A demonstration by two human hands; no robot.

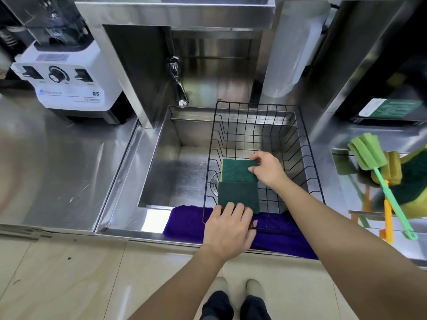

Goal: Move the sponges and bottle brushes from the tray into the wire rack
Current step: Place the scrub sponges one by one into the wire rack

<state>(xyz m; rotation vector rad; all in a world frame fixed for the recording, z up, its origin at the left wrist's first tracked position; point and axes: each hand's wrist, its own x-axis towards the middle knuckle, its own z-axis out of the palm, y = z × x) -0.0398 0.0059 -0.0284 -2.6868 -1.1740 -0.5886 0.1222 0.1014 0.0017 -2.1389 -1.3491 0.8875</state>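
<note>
A black wire rack (256,107) sits across the right half of the steel sink. Two green scouring sponges lie flat inside it, one behind the other. My right hand (269,168) pinches the right edge of the far sponge (235,170), which shows a yellow side. My left hand (227,227) rests on the rack's front rim with fingertips on the near sponge (238,196). On the right counter a steel tray (344,166) holds a green bottle brush (369,155), an orange-handled brush (388,217) and more green-and-yellow sponges (413,179).
A purple cloth (184,224) hangs over the sink's front edge under the rack. The faucet (178,84) points into the sink (175,172) at the back left. A white blender base (69,77) stands on the left counter. My feet show on the tiled floor below.
</note>
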